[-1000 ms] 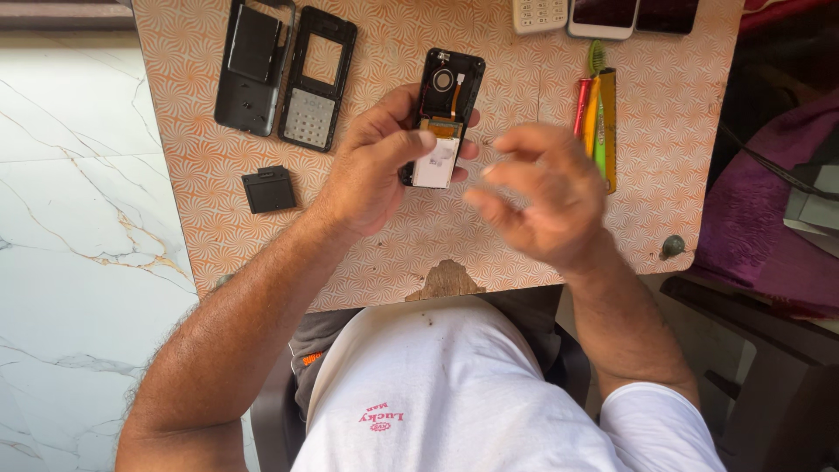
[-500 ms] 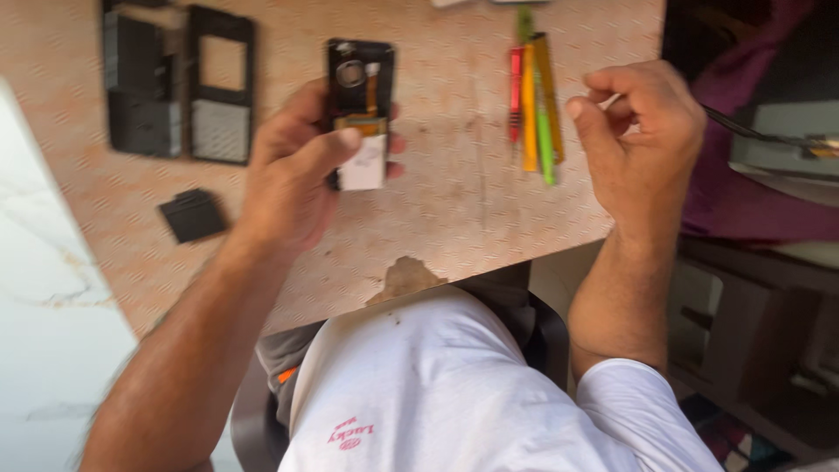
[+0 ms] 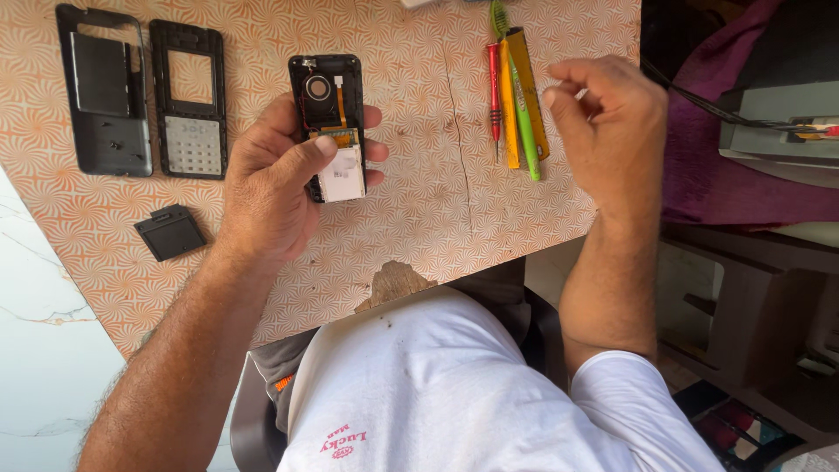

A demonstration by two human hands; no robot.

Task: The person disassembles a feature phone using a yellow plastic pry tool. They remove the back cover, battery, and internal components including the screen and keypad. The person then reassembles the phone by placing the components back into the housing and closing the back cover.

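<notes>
Phone body, opened up with its back cover off, sits in the left hand, whose fingers wrap behind it while the thumb presses across the front just above a white rectangular part; a round silver component and an orange flex strip show in the upper half of the one phone in this grip. The right hand hangs above the table well to the right of the left hand, its fingers curled loosely inward with thumb and forefinger drawn close together; whether anything small sits pinched between them cannot be told. Just left of the right hand, between the two hands, four slim tools lie side by side on the table: one red screwdriver, one yellow tool, one green tool and one more yellow tool along the green one's right edge. To the left of the left hand lie two dark phone shells, one back cover farthest out and one keypad frame with a rectangular window and a grey key grid, just beside each other. Below these, near the left wrist, rests one small black square piece. The table's patterned orange surface has one chipped patch at its near edge, between the two forearms.
</notes>
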